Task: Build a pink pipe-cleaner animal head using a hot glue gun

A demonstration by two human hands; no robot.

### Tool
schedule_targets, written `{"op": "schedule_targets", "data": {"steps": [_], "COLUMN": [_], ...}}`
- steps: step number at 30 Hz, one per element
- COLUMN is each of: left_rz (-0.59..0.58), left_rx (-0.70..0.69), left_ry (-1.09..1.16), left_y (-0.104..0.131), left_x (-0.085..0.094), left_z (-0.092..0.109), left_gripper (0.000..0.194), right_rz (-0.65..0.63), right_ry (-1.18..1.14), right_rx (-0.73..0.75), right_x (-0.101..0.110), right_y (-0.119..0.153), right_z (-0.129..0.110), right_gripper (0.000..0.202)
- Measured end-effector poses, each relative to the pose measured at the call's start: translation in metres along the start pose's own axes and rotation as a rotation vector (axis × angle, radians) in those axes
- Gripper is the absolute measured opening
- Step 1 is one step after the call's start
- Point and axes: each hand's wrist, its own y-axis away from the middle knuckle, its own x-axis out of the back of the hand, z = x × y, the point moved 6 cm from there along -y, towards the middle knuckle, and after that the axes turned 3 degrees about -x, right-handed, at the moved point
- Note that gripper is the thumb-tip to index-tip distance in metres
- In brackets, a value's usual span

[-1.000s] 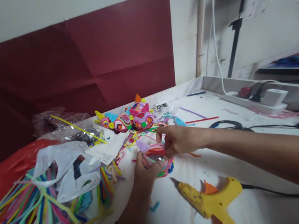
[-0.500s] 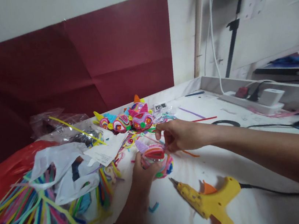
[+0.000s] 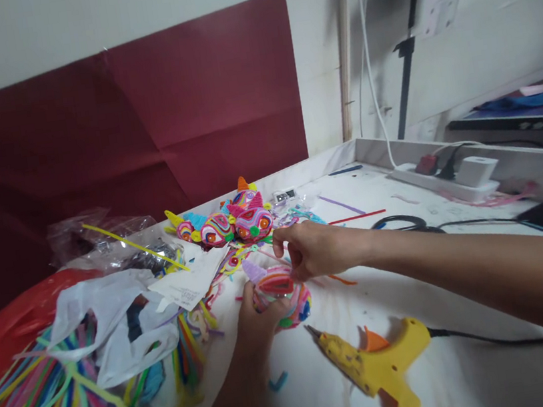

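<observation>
A round, multicoloured craft piece [image 3: 283, 289] wound from fuzzy stems, with a lilac pointed ear, rests on the white table. My left hand [image 3: 258, 313] grips it from the left, thumb across its front. At its upper right edge, my right hand [image 3: 305, 249] has its fingers pinched; a thin pink stem shows beside them, but what the fingertips hold is hard to make out. A yellow glue gun [image 3: 375, 364] lies on its side to the right, its nozzle close to the piece. Behind stand several similar finished heads [image 3: 253, 223].
Bundled coloured stems [image 3: 60, 395], a white plastic bag [image 3: 84, 310] and a paper slip [image 3: 191, 279] fill the left. A power strip [image 3: 445, 182] with plugs and black cables lie at the right. A short blue stem [image 3: 278, 382] lies in front.
The whole view has shifted slightly, moving the scene a little to the left. Both hands keep nearly the same hold and place at the craft piece.
</observation>
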Motion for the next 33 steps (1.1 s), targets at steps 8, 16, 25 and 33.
{"op": "schedule_targets", "data": {"steps": [8, 16, 25, 33], "left_rz": [0.026, 0.06, 0.116, 0.166], "left_rx": [0.006, -0.033, -0.148, -0.143], "left_ry": [0.022, 0.033, -0.031, -0.011], "left_y": [0.001, -0.007, -0.009, -0.013], "left_x": [0.001, 0.009, 0.014, 0.024], "left_z": [0.001, -0.003, 0.005, 0.007], "left_gripper": [0.069, 0.067, 0.057, 0.061], "right_rz": [0.0, 0.032, 0.044, 0.053], "right_ry": [0.054, 0.058, 0.079, 0.112], "right_rx": [-0.007, -0.03, -0.045, -0.03], "right_x": [-0.001, -0.002, -0.006, -0.008], "right_y": [-0.002, -0.007, -0.013, -0.015], "right_z": [-0.002, -0.007, -0.019, -0.031], "right_gripper": [0.038, 0.041, 0.047, 0.048]}}
